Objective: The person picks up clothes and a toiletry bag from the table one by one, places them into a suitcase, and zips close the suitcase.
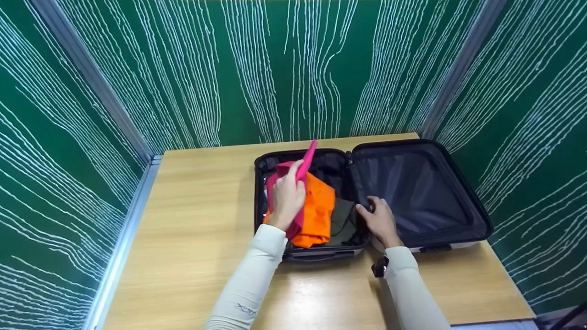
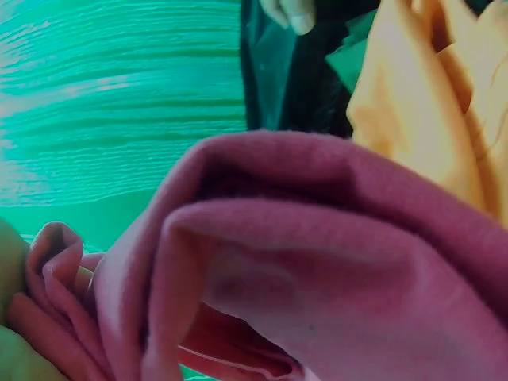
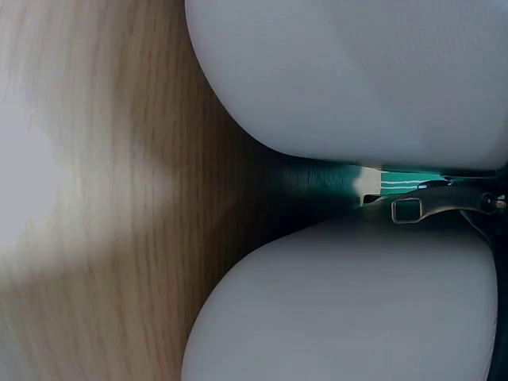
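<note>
An open suitcase [image 1: 316, 253] lies on the table with folded clothes in its left half. My left hand [image 1: 287, 195] pinches a bright pink piece of clothing [image 1: 306, 162] over that half, one end sticking up past the fingers. In the left wrist view the pink cloth [image 2: 317, 230] fills the front in thick folds. Beneath it are an orange garment [image 1: 319, 208] and, to its right, a dark green garment [image 1: 342, 222]. My right hand [image 1: 381, 222] rests at the hinge side between the two halves, thumb and fingers apart. The right wrist view does not show its fingers.
The suitcase's right half, its dark-lined lid [image 1: 412, 188], lies folded back near the table's right edge. White outer shells [image 3: 341, 302] show in the right wrist view. The wooden table [image 1: 192, 220] extends to the left. Green walls [image 1: 183, 82] with white streaks enclose it.
</note>
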`<state>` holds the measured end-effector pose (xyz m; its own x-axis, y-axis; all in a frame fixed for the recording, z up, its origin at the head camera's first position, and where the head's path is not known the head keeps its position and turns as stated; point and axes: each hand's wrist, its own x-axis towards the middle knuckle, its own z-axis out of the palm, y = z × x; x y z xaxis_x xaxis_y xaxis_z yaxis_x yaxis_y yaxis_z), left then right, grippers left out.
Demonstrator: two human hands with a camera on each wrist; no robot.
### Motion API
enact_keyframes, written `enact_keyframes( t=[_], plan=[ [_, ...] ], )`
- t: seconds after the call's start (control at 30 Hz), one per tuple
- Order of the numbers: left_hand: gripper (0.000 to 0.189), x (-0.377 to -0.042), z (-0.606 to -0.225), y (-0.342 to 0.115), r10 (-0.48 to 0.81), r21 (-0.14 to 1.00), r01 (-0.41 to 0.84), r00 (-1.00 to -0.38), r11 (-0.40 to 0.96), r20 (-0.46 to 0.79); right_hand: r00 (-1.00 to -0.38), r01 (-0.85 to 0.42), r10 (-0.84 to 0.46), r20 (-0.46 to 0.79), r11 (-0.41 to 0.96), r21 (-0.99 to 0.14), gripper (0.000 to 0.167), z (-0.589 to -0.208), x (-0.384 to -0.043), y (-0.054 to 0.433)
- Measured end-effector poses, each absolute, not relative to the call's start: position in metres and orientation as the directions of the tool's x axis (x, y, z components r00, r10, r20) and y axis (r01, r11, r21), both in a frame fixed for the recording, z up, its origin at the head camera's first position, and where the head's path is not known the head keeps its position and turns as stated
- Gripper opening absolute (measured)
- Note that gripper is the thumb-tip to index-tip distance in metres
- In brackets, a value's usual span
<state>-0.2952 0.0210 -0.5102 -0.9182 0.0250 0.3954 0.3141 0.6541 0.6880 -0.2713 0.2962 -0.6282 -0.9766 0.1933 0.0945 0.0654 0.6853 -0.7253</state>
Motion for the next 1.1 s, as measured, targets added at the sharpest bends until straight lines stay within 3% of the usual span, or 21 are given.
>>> enact_keyframes(
  t=[0.27, 1.1],
  plan=[
    [0.053, -0.293, -0.527, 0.04, 0.063, 0.66, 0.321, -0.921, 0.68, 0.383, -0.978, 0.067, 0.187, 0.088, 0.689, -0.721, 0.057, -0.628, -0.271, 0.296],
    [0.05, -0.291, -0.552, 0.079, 0.255, 0.627, 0.286, -0.956, 0.724, 0.141, -0.974, 0.067, 0.202, 0.104, 0.694, -0.717, 0.053, -0.626, -0.27, 0.295]
  ],
)
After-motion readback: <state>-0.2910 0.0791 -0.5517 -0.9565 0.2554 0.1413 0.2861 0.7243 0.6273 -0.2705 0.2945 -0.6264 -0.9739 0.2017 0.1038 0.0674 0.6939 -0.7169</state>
